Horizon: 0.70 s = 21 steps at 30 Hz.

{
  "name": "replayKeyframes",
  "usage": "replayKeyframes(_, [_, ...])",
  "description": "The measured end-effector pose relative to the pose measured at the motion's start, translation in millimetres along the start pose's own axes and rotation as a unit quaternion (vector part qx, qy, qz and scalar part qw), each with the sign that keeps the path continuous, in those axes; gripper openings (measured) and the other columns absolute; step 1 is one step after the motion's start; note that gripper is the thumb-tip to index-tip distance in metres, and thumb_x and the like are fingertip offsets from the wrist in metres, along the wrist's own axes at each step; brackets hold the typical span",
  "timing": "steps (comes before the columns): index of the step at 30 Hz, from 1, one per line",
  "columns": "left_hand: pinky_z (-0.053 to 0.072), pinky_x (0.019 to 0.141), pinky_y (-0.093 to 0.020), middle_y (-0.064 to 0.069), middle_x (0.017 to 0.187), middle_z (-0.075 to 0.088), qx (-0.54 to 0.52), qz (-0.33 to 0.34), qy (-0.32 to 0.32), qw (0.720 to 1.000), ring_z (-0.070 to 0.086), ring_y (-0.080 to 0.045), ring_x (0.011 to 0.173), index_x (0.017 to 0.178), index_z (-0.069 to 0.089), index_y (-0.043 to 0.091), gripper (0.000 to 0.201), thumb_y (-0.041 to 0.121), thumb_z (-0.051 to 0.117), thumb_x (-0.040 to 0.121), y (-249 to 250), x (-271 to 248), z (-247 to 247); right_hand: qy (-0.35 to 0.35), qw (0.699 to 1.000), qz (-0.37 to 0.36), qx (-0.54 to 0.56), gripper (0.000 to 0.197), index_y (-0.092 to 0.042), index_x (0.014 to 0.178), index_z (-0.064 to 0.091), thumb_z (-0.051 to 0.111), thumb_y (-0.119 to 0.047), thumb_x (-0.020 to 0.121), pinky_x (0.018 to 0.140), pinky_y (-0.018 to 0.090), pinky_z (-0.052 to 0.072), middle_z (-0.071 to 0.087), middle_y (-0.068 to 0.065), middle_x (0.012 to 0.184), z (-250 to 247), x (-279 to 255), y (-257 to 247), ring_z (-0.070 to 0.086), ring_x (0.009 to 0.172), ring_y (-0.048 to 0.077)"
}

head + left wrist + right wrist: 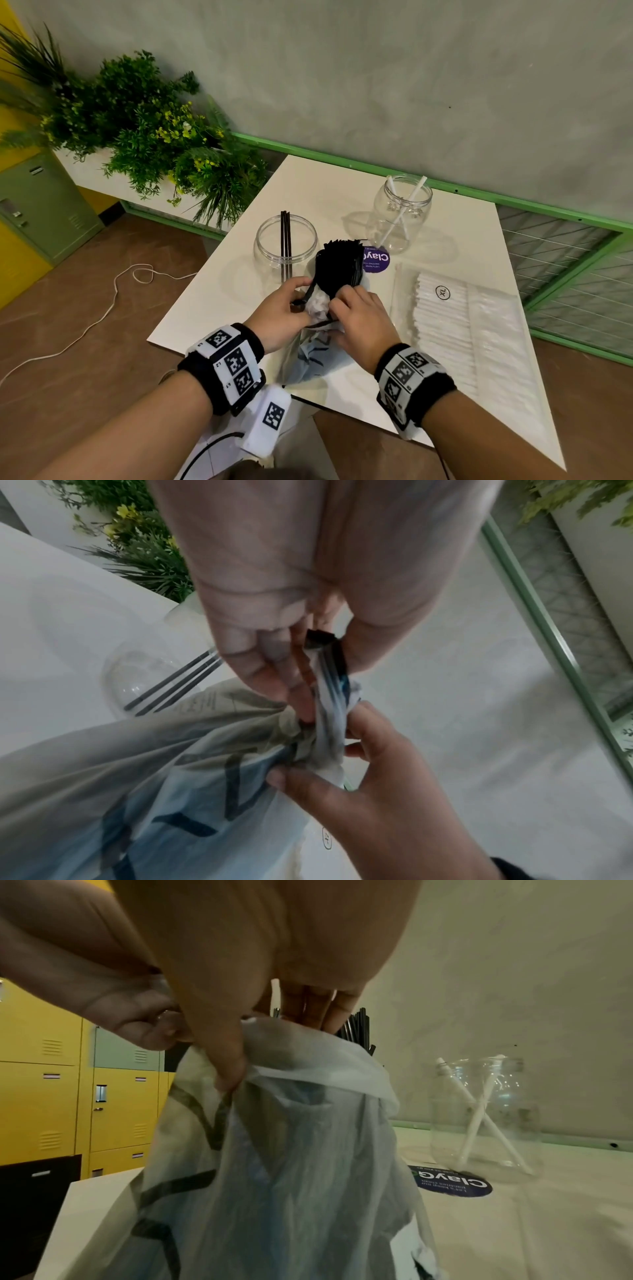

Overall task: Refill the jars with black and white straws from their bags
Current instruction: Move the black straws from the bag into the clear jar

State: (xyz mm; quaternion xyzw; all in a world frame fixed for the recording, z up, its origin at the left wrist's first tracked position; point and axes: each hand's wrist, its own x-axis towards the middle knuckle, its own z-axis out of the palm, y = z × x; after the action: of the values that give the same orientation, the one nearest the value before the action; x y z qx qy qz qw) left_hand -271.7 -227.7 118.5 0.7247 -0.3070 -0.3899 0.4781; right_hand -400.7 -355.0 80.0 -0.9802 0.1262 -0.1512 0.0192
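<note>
A pale plastic bag (308,359) with dark lettering lies at the table's near edge, and a bundle of black straws (340,267) sticks up out of its mouth. My left hand (284,315) pinches the bag's gathered edge (329,696) together with a black strip. My right hand (356,318) pinches the bag's rim (274,1069) opposite, its fingers against the black straws (356,1031). A clear jar (285,248) with a few black straws stands just behind my left hand. A second clear jar (402,212) holding two white straws stands at the back. A clear bag of white straws (452,329) lies on the right.
A round purple sticker (376,262) lies on the white table (222,291) between the jars. Green plants (144,130) stand past the table's left corner. A green rail (513,202) runs behind the table. A white cable (85,325) lies on the brown floor at left.
</note>
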Motion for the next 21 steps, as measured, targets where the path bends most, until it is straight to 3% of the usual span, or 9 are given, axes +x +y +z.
replayKeyframes(4, [0.048,0.082,-0.027,0.003,0.101,0.063,0.027,-0.055,-0.016,0.998,0.064,-0.014,0.093,0.125,0.039,0.034,0.056,0.022,0.069,0.079,3.2,-0.2,-2.4,0.0,1.0,0.019,-0.011,0.034,-0.02,0.066,0.049,0.075,-0.011,0.047,0.064,0.031,0.025,0.052,-0.005,0.059,1.0,1.5,3.9,0.053,0.057,0.022])
replayKeyframes(8, [0.049,0.097,-0.042,-0.005,0.105,0.065,-0.046,-0.083,-0.013,0.995,0.064,-0.021,0.101,0.128,0.041,0.026,0.072,0.024,0.069,0.062,3.4,0.9,1.2,0.015,0.998,0.045,0.051,0.034,-0.021,0.069,0.044,0.069,-0.006,0.053,0.064,0.029,0.027,0.05,-0.005,0.057,8.0,-7.6,-0.8,0.049,0.048,0.021])
replayKeyframes(12, [0.05,0.095,-0.047,-0.013,0.101,0.064,-0.119,-0.086,0.017,0.989,0.064,-0.027,0.096,0.127,0.042,0.022,0.062,-0.003,0.065,0.075,3.4,3.7,5.7,0.028,0.996,0.024,0.076,0.005,-0.021,0.081,0.048,0.049,-0.021,0.076,0.073,0.026,0.033,0.054,-0.005,0.07,16.2,-24.3,-5.2,0.052,0.061,0.018])
replayKeyframes(14, [0.05,0.091,-0.048,-0.013,0.096,0.063,-0.153,-0.09,0.021,0.984,0.063,-0.026,0.089,0.125,0.042,0.023,0.06,-0.016,0.053,0.08,1.9,5.9,6.9,0.011,0.996,0.004,0.091,0.013,-0.02,0.092,0.058,0.05,-0.025,0.082,0.084,0.025,0.036,0.059,-0.005,0.082,20.7,-33.3,-3.0,0.054,0.075,0.015])
replayKeyframes(16, [0.05,0.086,-0.046,-0.013,0.096,0.063,-0.168,-0.088,0.017,0.982,0.062,-0.026,0.086,0.128,0.041,0.023,0.062,-0.018,0.049,0.081,1.6,7.4,9.0,-0.001,0.991,0.002,0.133,0.022,-0.017,0.102,0.061,0.049,-0.028,0.088,0.09,0.024,0.035,0.063,-0.004,0.092,20.6,-38.6,0.1,0.053,0.084,0.013])
replayKeyframes(19, [0.054,0.068,-0.032,-0.009,0.099,0.064,-0.181,-0.087,0.007,0.98,0.063,-0.021,0.081,0.129,0.039,0.027,0.062,-0.015,0.05,0.085,1.2,8.8,12.7,-0.028,0.962,0.098,0.254,0.026,-0.016,0.117,0.05,0.044,-0.026,0.094,0.082,0.021,0.037,0.057,-0.004,0.098,10.9,-35.5,1.2,0.051,0.086,0.013])
replayKeyframes(21, [0.053,0.06,-0.027,-0.007,0.098,0.064,-0.182,-0.093,0.002,0.979,0.063,-0.019,0.079,0.128,0.04,0.03,0.064,-0.017,0.044,0.084,0.8,9.4,14.0,-0.015,0.946,0.15,0.288,0.029,-0.014,0.121,0.048,0.052,-0.02,0.093,0.073,0.02,0.037,0.048,-0.008,0.095,7.4,-28.0,1.2,0.048,0.08,0.01])
